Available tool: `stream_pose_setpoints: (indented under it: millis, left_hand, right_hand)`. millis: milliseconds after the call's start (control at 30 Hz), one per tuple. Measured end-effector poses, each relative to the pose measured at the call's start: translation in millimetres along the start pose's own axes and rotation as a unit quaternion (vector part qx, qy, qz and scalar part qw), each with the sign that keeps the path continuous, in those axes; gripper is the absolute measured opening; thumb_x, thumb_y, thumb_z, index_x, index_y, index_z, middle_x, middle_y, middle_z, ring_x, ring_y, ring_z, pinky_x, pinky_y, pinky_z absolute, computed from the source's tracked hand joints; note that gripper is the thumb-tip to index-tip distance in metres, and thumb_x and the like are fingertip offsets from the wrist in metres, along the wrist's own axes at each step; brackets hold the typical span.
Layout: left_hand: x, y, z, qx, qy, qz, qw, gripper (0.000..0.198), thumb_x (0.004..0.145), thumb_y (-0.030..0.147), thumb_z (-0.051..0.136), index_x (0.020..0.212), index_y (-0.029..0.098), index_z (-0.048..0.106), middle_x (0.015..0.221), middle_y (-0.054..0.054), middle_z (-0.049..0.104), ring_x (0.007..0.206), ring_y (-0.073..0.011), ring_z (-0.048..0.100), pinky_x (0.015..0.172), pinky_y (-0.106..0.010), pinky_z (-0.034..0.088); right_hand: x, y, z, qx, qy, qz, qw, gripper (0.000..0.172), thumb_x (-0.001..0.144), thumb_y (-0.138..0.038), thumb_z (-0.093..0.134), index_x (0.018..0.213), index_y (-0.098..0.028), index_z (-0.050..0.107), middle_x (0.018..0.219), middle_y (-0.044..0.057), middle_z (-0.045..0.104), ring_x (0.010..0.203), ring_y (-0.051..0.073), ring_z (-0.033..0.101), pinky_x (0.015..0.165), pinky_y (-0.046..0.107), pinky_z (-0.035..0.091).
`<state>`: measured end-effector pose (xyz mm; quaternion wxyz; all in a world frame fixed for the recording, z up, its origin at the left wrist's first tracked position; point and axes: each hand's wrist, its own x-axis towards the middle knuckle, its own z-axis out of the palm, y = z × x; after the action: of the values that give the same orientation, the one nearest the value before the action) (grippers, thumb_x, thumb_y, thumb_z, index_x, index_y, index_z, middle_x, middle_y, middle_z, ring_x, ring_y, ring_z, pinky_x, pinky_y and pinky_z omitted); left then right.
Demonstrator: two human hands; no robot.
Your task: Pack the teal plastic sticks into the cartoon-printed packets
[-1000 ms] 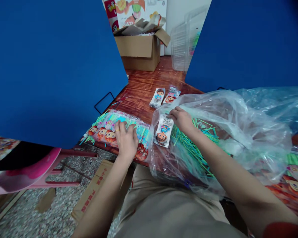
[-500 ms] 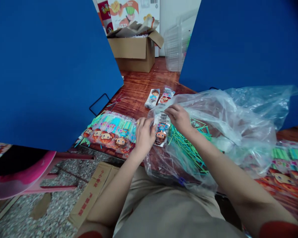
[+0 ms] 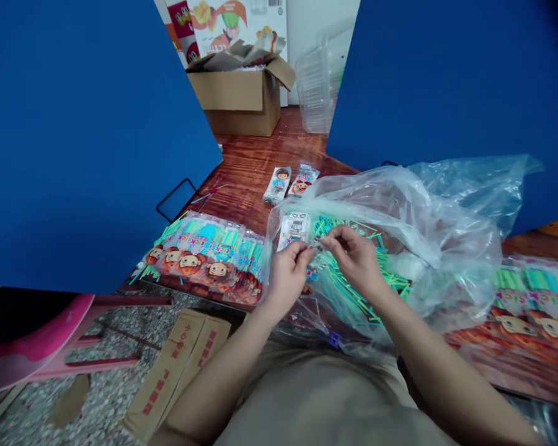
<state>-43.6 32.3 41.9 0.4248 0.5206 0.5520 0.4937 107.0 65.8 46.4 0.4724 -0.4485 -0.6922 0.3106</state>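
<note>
My left hand (image 3: 288, 272) and my right hand (image 3: 357, 263) are close together, thumbs and forefingers pinched on the edge of a small shiny plastic packet (image 3: 316, 243). My fingers cover much of it. Just beyond my left hand lies a pile of small printed packets (image 3: 294, 227) with a cartoon face and a barcode, partly hidden by that hand. Under and beside my right hand, many thin green and blue sticks (image 3: 353, 291) lie loose in a large clear plastic bag (image 3: 390, 186). Two more small stacks, a packet stack (image 3: 278, 184) and another packet stack (image 3: 304, 179), stand behind.
Filled stick packets (image 3: 199, 257) lie in an overlapping row at left; more filled packets (image 3: 534, 303) are at right. Blue panels (image 3: 97, 142) rise on both sides. An open cardboard box (image 3: 232, 93) and clear plastic containers (image 3: 316, 87) stand at the back. A pink stool (image 3: 74, 334) is lower left.
My hands have left the two sides of the packet pile and come together nearer my body, now pinching a small packet between them. The view has shifted slightly.
</note>
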Motion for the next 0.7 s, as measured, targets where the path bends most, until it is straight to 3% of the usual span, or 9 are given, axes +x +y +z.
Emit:
stream_pose_setpoints:
  millis: [167, 300, 400, 500, 600, 700]
  left_hand:
    - [-30, -7, 13.8, -0.037, -0.048, -0.051, 0.997, 0.018, 0.082, 0.034, 0.067, 0.076, 0.018, 0.066, 0.064, 0.003, 0.058, 0.061, -0.0126, 0.049, 0.06, -0.023, 0.038]
    - [-49, -14, 19.9, -0.097, -0.084, -0.115, 0.985, 0.016, 0.076, 0.03, 0.072, 0.073, 0.016, 0.066, 0.065, 0.002, 0.061, 0.062, -0.0122, 0.052, 0.06, -0.023, 0.04]
    - [-58, -19, 18.9, -0.107, -0.072, -0.152, 0.98, 0.016, 0.073, 0.03, 0.074, 0.069, 0.015, 0.067, 0.063, 0.002, 0.062, 0.061, -0.0118, 0.052, 0.059, -0.023, 0.04]
    - [-58, -23, 12.1, -0.122, -0.027, -0.177, 0.976, 0.017, 0.071, 0.031, 0.076, 0.072, 0.015, 0.07, 0.065, 0.002, 0.064, 0.06, -0.0116, 0.053, 0.059, -0.023, 0.042]
    - [-52, -26, 3.2, -0.138, 0.013, -0.178, 0.974, 0.02, 0.068, 0.033, 0.079, 0.073, 0.016, 0.071, 0.065, 0.002, 0.065, 0.06, -0.0114, 0.054, 0.061, -0.023, 0.044]
    - [-45, -28, -3.6, -0.134, 0.033, -0.153, 0.979, 0.02, 0.067, 0.033, 0.08, 0.069, 0.015, 0.071, 0.064, 0.002, 0.065, 0.06, -0.011, 0.054, 0.06, -0.022, 0.044]
  right_hand:
    - [-38, 9, -17, 0.017, 0.015, 0.011, 1.0, 0.024, 0.091, -0.037, 0.063, 0.073, -0.022, 0.057, 0.065, -0.002, 0.056, 0.058, 0.012, 0.05, 0.056, 0.026, 0.04]
    - [-64, 15, -27, 0.02, -0.018, 0.01, 1.0, 0.02, 0.09, -0.032, 0.066, 0.074, -0.021, 0.059, 0.069, -0.001, 0.06, 0.063, 0.013, 0.054, 0.061, 0.027, 0.043]
    - [-73, 25, -35, 0.049, -0.053, 0.051, 0.996, 0.022, 0.093, -0.039, 0.062, 0.081, -0.021, 0.063, 0.072, 0.0, 0.063, 0.067, 0.014, 0.058, 0.064, 0.027, 0.046]
    - [-62, 41, -46, 0.037, -0.037, 0.118, 0.992, 0.035, 0.098, -0.05, 0.048, 0.098, -0.019, 0.065, 0.075, 0.003, 0.066, 0.071, 0.017, 0.064, 0.068, 0.029, 0.05]
    - [-36, 55, -53, -0.134, -0.029, 0.162, 0.977, 0.04, 0.094, -0.051, 0.053, 0.105, -0.015, 0.067, 0.075, 0.005, 0.068, 0.069, 0.02, 0.065, 0.065, 0.03, 0.049]
    - [-6, 60, -46, -0.334, -0.134, 0.139, 0.923, 0.031, 0.095, -0.038, 0.056, 0.111, -0.015, 0.07, 0.1, 0.011, 0.073, 0.086, 0.022, 0.068, 0.078, 0.031, 0.049]
